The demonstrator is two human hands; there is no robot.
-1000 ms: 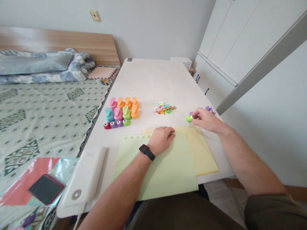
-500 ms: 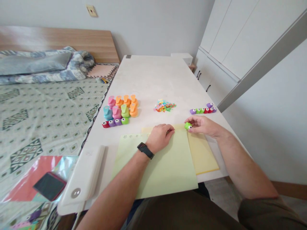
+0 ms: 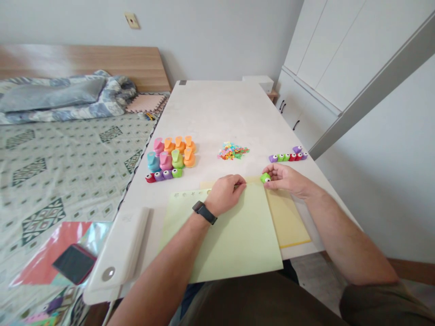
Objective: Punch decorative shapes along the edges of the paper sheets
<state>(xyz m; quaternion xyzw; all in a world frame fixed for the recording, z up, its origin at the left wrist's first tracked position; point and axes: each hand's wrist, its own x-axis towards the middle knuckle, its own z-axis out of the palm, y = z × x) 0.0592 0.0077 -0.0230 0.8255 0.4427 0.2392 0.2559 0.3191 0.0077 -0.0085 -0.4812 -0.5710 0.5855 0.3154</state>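
A pale green sheet of paper [image 3: 234, 235] lies at the table's near edge, with small punched shapes along its upper left edge. My left hand [image 3: 226, 192], a dark watch on its wrist, pinches the sheet's top edge with closed fingers. Just right of the sheet's top right corner, my right hand [image 3: 283, 180] holds a small green craft punch [image 3: 265, 178] between thumb and fingers. Under the green paper lies yellow paper [image 3: 290, 222], showing at the right and along the top. My left hand hides part of the sheet's top edge.
Colourful large craft punches [image 3: 165, 160] and a row of small ones stand at the left. A confetti pile [image 3: 233, 151] lies mid-table, more small punches [image 3: 288, 156] at right. A white lamp-like device [image 3: 124, 244] lies at the near left, beside the bed [image 3: 71, 167].
The green punch has turned slightly and shifted a little left in my right hand. My left hand stays on the paper's edge, and the view has tilted slightly.
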